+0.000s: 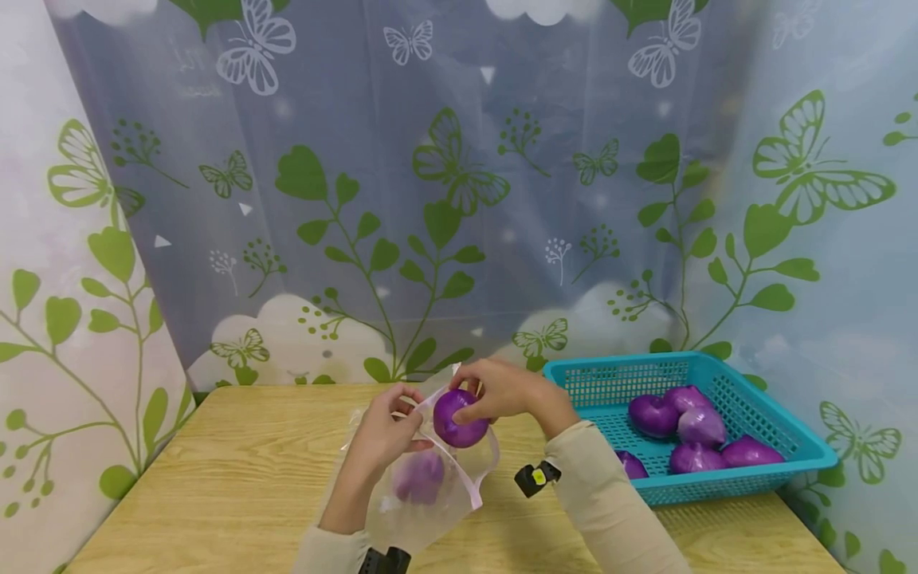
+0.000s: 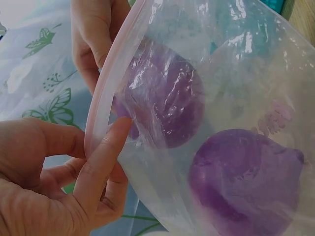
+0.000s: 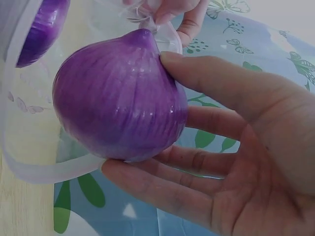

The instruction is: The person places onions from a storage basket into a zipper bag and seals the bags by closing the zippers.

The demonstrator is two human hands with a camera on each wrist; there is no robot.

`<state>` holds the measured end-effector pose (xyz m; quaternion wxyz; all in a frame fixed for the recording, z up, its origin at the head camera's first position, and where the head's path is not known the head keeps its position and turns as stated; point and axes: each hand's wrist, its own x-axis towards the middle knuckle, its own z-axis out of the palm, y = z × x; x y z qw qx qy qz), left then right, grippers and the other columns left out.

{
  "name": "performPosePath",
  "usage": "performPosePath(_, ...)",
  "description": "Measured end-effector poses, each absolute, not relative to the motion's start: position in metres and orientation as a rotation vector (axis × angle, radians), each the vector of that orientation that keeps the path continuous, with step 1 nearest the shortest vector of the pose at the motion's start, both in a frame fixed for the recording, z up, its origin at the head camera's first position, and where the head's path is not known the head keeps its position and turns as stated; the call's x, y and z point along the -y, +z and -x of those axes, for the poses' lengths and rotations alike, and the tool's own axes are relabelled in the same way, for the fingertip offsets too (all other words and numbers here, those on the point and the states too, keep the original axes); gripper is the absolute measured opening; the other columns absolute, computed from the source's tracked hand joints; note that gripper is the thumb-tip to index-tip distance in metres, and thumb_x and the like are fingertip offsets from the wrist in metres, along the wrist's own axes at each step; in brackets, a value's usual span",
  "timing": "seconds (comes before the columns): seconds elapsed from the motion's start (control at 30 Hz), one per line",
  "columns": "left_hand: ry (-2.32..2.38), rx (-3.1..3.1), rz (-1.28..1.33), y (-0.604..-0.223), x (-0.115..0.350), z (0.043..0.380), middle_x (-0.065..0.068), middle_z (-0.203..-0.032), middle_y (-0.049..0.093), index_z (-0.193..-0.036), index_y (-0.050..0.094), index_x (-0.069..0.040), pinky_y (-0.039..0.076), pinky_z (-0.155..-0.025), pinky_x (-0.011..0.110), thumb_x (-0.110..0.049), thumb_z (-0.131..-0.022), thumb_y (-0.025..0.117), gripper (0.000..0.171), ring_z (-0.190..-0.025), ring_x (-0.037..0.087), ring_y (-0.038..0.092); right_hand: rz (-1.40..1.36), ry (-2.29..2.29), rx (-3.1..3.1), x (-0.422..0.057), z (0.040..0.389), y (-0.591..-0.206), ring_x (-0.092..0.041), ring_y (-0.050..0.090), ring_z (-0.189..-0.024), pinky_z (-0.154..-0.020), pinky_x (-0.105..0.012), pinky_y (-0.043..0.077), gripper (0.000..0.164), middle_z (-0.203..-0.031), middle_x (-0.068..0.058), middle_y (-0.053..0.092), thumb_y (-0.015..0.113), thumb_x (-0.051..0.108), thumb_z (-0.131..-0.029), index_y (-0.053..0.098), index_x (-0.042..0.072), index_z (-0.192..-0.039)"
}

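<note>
A purple onion (image 1: 460,418) is gripped by my right hand (image 1: 498,389), with the thumb on one side and fingers round the other. In the right wrist view this onion (image 3: 120,98) sits at the mouth of a clear zip bag (image 3: 29,169). My left hand (image 1: 383,426) pinches the bag's pink-edged rim between thumb and fingers; the same rim (image 2: 106,73) shows close up in the left wrist view. Inside the bag (image 1: 387,522) lies another purple onion (image 1: 419,477), seen through the plastic. The bag's mouth gapes between both hands.
A turquoise plastic basket (image 1: 724,488) with several purple onions (image 1: 701,426) stands on the right of the wooden table (image 1: 265,446). Behind the table hangs a curtain (image 1: 459,239) printed with leaves and butterflies. Dark wrist cameras (image 1: 536,478) are strapped on both wrists.
</note>
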<state>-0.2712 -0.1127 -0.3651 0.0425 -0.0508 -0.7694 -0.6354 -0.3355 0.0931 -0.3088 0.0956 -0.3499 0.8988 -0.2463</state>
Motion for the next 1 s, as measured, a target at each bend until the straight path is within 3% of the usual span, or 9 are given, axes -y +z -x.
performPosePath(0.53, -1.968, 2.335, 0.134, -0.3632, 0.1130, 0.2707, 0.010, -0.095, 0.052, -0.113, 0.059, 0.002, 0.070, -0.068, 0.040, 0.003, -0.099, 0.055, 0.014, -0.070, 0.018, 0.055, 1.028, -0.677, -2.691, -0.0883, 0.3370, -0.3117, -0.011, 0.064, -0.072, -0.061, -0.020, 0.061, 0.043, -0.099, -0.011, 0.069, 0.084, 0.025, -0.087, 0.068, 0.005, -0.122)
performPosePath(0.7, -1.973, 2.325, 0.127, -0.3637, 0.1135, 0.2714, 0.011, -0.096, 0.052, -0.112, 0.058, 0.003, 0.070, -0.070, 0.042, 0.003, -0.100, 0.055, 0.013, -0.072, 0.018, 0.053, 0.967, -0.698, -2.669, -0.0881, 0.3363, -0.3122, -0.015, 0.067, -0.063, -0.059, -0.024, 0.062, 0.043, -0.104, -0.015, 0.067, 0.081, 0.020, -0.090, 0.066, 0.002, -0.126)
performPosePath(1.0, -1.991, 2.306, 0.113, -0.3632, 0.1137, 0.2706, 0.011, -0.098, 0.051, -0.113, 0.058, 0.002, 0.070, -0.071, 0.041, 0.002, -0.100, 0.054, 0.014, -0.072, 0.019, 0.055, 0.997, -0.708, -2.651, -0.0898, 0.3348, -0.3092, -0.026, 0.071, -0.067, -0.057, -0.025, 0.063, 0.039, -0.099, -0.012, 0.066, 0.079, 0.016, -0.091, 0.067, -0.001, -0.124)
